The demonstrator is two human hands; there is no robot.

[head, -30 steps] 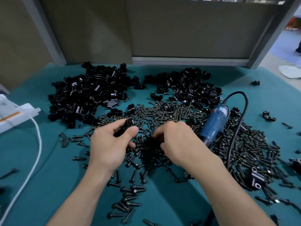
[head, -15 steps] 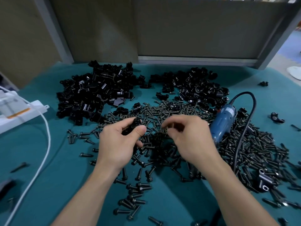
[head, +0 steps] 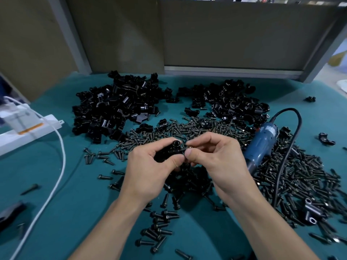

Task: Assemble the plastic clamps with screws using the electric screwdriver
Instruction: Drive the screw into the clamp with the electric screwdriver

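My left hand (head: 150,171) holds a black plastic clamp (head: 171,150) above the teal table, thumb pressed against its near side. My right hand (head: 214,158) pinches a small dark screw (head: 188,147) between thumb and forefinger, right against the clamp's right end. The blue electric screwdriver (head: 262,146) lies on the table just right of my right hand, tip pointing toward me, its black cord (head: 293,139) looping round behind it. Loose black screws (head: 293,177) cover the table under and around both hands.
Two heaps of black clamp parts lie at the back, a large heap (head: 116,109) on the left and a second heap (head: 231,102) on the right. A white power strip (head: 28,130) with a white cable (head: 60,160) sits at the left. An assembled clamp (head: 312,210) rests at the right.
My right hand rose from the screw pile and came left with a screw to the clamp. My left hand lifted and turned the clamp toward it.
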